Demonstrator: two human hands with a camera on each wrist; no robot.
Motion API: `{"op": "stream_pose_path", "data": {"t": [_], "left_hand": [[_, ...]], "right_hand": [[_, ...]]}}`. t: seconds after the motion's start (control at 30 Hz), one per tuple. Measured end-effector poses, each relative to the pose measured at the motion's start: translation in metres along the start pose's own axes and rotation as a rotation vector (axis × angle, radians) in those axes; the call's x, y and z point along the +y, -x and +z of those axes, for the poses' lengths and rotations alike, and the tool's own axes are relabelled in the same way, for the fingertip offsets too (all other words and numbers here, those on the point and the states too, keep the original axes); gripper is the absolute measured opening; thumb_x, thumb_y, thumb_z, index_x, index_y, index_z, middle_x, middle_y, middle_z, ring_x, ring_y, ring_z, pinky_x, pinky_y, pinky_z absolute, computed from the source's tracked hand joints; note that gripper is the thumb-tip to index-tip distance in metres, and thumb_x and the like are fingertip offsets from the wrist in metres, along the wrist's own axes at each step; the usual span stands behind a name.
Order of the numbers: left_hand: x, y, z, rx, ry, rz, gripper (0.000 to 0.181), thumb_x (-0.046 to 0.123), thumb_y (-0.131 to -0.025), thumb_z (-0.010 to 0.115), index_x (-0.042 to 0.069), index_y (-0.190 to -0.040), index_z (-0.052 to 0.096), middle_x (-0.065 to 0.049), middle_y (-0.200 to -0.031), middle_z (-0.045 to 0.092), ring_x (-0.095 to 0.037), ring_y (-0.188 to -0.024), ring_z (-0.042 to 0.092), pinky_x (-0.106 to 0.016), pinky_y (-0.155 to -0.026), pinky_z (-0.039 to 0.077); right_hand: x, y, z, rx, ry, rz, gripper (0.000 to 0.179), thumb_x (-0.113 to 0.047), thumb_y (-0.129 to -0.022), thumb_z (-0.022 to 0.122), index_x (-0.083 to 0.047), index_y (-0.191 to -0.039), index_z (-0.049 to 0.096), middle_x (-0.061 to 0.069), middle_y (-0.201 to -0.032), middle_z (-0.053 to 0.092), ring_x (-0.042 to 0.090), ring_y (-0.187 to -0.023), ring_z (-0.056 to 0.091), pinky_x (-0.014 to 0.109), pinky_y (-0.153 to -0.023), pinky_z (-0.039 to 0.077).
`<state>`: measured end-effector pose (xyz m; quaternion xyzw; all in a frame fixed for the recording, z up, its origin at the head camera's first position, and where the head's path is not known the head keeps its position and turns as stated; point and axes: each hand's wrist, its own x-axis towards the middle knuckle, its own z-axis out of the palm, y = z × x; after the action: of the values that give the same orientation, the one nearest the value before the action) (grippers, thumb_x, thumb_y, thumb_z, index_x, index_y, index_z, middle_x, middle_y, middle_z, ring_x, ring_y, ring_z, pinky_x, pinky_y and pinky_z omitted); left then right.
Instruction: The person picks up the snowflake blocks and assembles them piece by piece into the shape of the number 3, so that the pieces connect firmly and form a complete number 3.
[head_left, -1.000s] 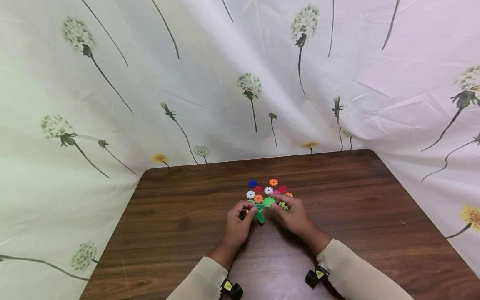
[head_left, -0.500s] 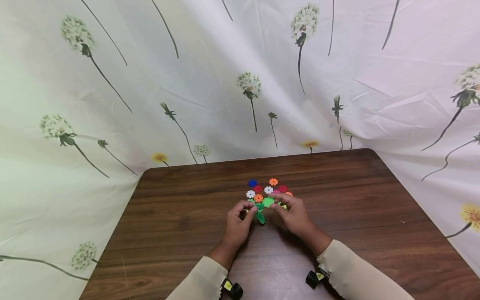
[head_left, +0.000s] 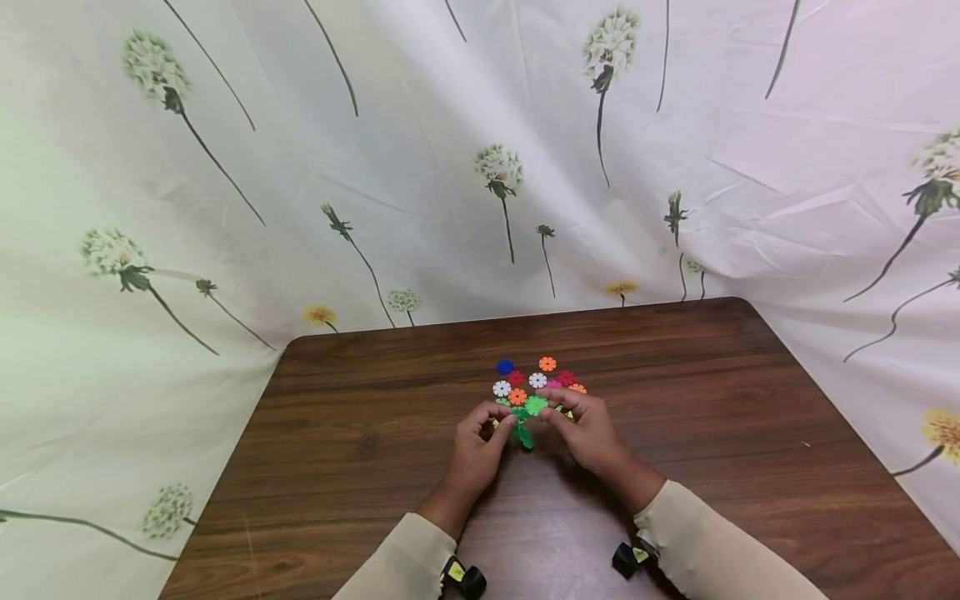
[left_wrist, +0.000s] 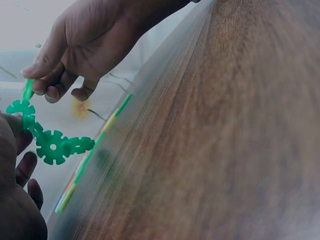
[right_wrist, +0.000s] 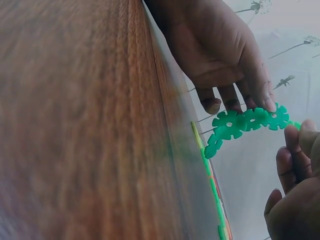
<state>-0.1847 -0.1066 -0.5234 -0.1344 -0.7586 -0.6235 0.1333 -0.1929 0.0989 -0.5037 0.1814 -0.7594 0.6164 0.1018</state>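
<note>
My left hand (head_left: pixel 476 446) pinches a chain of green notched discs (left_wrist: pixel 53 146) between thumb and fingers, above the table. In the head view the chain hangs down between the hands. My right hand (head_left: pixel 588 429) holds a lighter green notched disc (head_left: pixel 536 406) by its edge. In the left wrist view that disc stands edge-on and meets the end of the chain. The right wrist view shows the left hand (right_wrist: pixel 220 55) at the top on the chain and the right hand (right_wrist: pixel 300 185) at the lower right. Whether the disc's slot is engaged cannot be told.
Beyond the hands, several loose notched discs lie flat on the brown wooden table (head_left: pixel 360 483). Among them are a blue disc (head_left: pixel 505 367), an orange disc (head_left: pixel 547 364) and a white disc (head_left: pixel 501 389). A flower-printed cloth (head_left: pixel 420 208) hangs behind the table.
The lower end of the green chain has swung slightly to the right. Both hands stay nearly in place, with the lighter disc held close to the chain throughout.
</note>
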Motion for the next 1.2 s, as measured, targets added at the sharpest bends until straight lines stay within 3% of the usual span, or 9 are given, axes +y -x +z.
{"op": "stream_pose_path", "data": {"t": [0.1, 0.17, 0.27, 0.37, 0.5, 0.7, 0.93, 1.1, 1.2], "left_hand": [[-0.0007, 0.0001, -0.0001, 0.001, -0.006, 0.001, 0.01, 0.011, -0.104, 0.075, 0.0, -0.104, 0.075, -0.011, -0.1, 0.078, -0.006, -0.088, 0.063, -0.02, -0.077, 0.05], [-0.0008, 0.0003, -0.0003, 0.0, -0.008, 0.011, 0.008, 0.01, -0.103, 0.076, 0.002, -0.104, 0.075, -0.01, -0.1, 0.078, -0.006, -0.087, 0.062, -0.02, -0.077, 0.05], [-0.002, 0.0007, -0.0004, -0.003, -0.015, 0.062, 0.006, 0.008, -0.102, 0.077, 0.002, -0.104, 0.076, -0.011, -0.099, 0.078, -0.008, -0.083, 0.06, -0.02, -0.073, 0.05], [-0.0033, 0.0012, -0.0004, -0.005, -0.033, 0.115, 0.004, 0.005, -0.101, 0.077, 0.003, -0.104, 0.077, -0.012, -0.099, 0.078, -0.008, -0.081, 0.059, -0.02, -0.07, 0.05], [-0.0033, 0.0019, -0.0009, -0.005, -0.042, 0.142, 0.004, 0.003, -0.101, 0.077, 0.005, -0.103, 0.079, -0.011, -0.099, 0.078, -0.004, -0.086, 0.062, -0.019, -0.073, 0.053], [-0.0003, 0.0024, -0.002, -0.002, -0.013, 0.155, 0.008, 0.006, -0.101, 0.078, -0.002, -0.102, 0.078, -0.014, -0.101, 0.079, -0.005, -0.095, 0.067, -0.019, -0.082, 0.057], [0.0047, 0.0031, -0.0024, 0.03, -0.07, 0.191, 0.002, 0.002, -0.096, 0.081, 0.003, -0.097, 0.081, -0.012, -0.096, 0.079, -0.006, -0.086, 0.062, -0.021, -0.07, 0.053], [0.0044, 0.0027, -0.0009, 0.03, -0.074, 0.214, 0.006, 0.001, -0.097, 0.08, 0.007, -0.097, 0.079, -0.01, -0.095, 0.078, -0.006, -0.084, 0.061, -0.021, -0.068, 0.052], [0.0044, 0.0021, -0.0001, 0.03, -0.05, 0.181, 0.002, 0.003, -0.099, 0.079, 0.004, -0.098, 0.077, -0.012, -0.097, 0.077, -0.006, -0.084, 0.062, -0.02, -0.069, 0.053]], "right_hand": [[-0.0007, 0.0006, 0.0008, 0.003, -0.002, -0.011, 0.026, -0.004, -0.1, 0.077, 0.002, -0.125, 0.078, 0.012, -0.093, 0.075, -0.004, -0.111, 0.064, 0.014, -0.09, 0.053], [-0.0014, 0.0009, 0.0013, 0.001, -0.001, -0.015, 0.026, -0.004, -0.1, 0.077, 0.003, -0.125, 0.078, 0.013, -0.094, 0.075, -0.001, -0.101, 0.064, 0.015, -0.08, 0.052], [-0.0028, 0.0013, 0.0016, -0.003, 0.006, -0.015, 0.026, -0.004, -0.1, 0.077, 0.004, -0.125, 0.077, 0.015, -0.094, 0.073, 0.004, -0.085, 0.061, 0.018, -0.067, 0.049], [-0.0047, 0.0019, 0.0013, -0.008, 0.011, -0.018, 0.025, -0.004, -0.1, 0.076, 0.005, -0.124, 0.077, 0.017, -0.094, 0.073, 0.005, -0.078, 0.057, 0.02, -0.061, 0.046], [-0.007, 0.0023, 0.0014, -0.024, -0.003, -0.019, 0.024, -0.001, -0.1, 0.076, 0.005, -0.123, 0.077, 0.017, -0.092, 0.074, 0.003, -0.077, 0.058, 0.02, -0.063, 0.046], [-0.0075, 0.0033, 0.0025, -0.024, -0.002, -0.026, 0.024, 0.001, -0.098, 0.077, 0.004, -0.121, 0.079, 0.014, -0.088, 0.076, 0.001, -0.083, 0.063, 0.019, -0.072, 0.05], [-0.008, 0.0041, 0.0047, -0.026, 0.035, -0.081, 0.023, 0.0, -0.096, 0.079, 0.007, -0.118, 0.079, 0.013, -0.088, 0.077, 0.001, -0.078, 0.059, 0.021, -0.059, 0.044], [-0.0086, 0.0036, 0.006, -0.022, 0.02, -0.081, 0.026, 0.002, -0.096, 0.078, 0.008, -0.121, 0.078, 0.016, -0.09, 0.077, 0.0, -0.082, 0.06, 0.02, -0.064, 0.047], [-0.0077, 0.0032, 0.0059, -0.023, -0.012, -0.088, 0.028, 0.003, -0.1, 0.074, 0.008, -0.127, 0.076, 0.022, -0.097, 0.077, -0.002, -0.082, 0.061, 0.018, -0.066, 0.049]]}}
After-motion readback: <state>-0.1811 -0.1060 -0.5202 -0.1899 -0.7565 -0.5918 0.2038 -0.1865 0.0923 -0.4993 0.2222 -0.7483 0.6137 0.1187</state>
